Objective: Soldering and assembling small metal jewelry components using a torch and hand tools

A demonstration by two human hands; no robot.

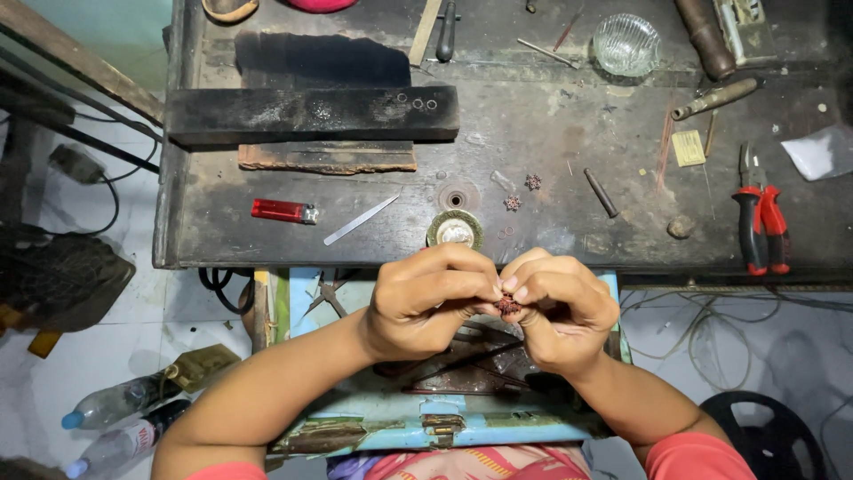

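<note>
My left hand (431, 302) and my right hand (560, 307) meet fingertip to fingertip just below the front edge of the dark workbench (551, 151). Between the fingers of both hands sits a small reddish, flower-shaped metal piece (507, 306), mostly hidden by my fingertips. Two similar small flower-shaped pieces (522, 192) lie on the bench just beyond my hands. A round brass-rimmed dish (455, 229) rests at the bench edge above my left hand.
On the bench lie a red lighter (283, 211), a thin metal file (360, 220), red-handled pliers (762, 222), a glass bowl (626, 44), a black block (311, 114) and a dark rod (601, 193). An open blue drawer (426, 418) is under my hands. Plastic bottles (120, 418) lie on the floor at left.
</note>
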